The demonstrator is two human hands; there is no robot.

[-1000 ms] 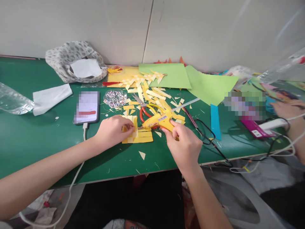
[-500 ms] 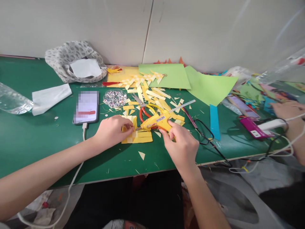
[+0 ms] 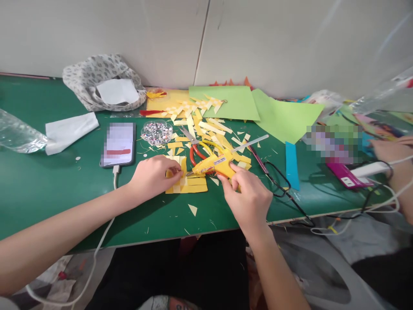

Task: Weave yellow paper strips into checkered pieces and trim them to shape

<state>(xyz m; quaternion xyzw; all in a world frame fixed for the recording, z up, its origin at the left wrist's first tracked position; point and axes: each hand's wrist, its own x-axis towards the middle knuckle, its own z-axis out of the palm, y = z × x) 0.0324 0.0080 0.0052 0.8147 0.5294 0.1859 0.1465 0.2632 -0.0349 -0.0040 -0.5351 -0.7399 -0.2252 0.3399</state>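
Green covers the desk (image 3: 64, 189), the biggest thing in front of us, pushed up against a pale wall (image 3: 129, 34). Two light green sheets, one flat (image 3: 232, 101) and one angled beside it (image 3: 290, 114), lie toward the back, right of a spotted cloth bag (image 3: 87, 79) with white paper (image 3: 118, 91) in its mouth. At the far right, another person's hand (image 3: 392, 150) reaches in near a magenta and white object (image 3: 343, 174). Closer to the middle, the right hand (image 3: 248, 196) is wrapped round a yellow glue gun (image 3: 211, 164), a clear stick (image 3: 251, 144) poking from its back. Its metal nozzle points left over the partly woven yellow paper (image 3: 193, 185), near the left fingertips; whether it touches, I can't tell. That paper lies on the desk at the front, and the left hand (image 3: 156, 174) pinches it between thumb and forefinger. Left of the scraps sits a phone (image 3: 119, 142), face up with a white cable (image 3: 115, 176) plugged in. Scissors (image 3: 193, 148) rest partly behind the gun, a round tray of beads (image 3: 157, 132) lies between them and the phone, and one small pale triangle (image 3: 192, 209) lies near the front edge.
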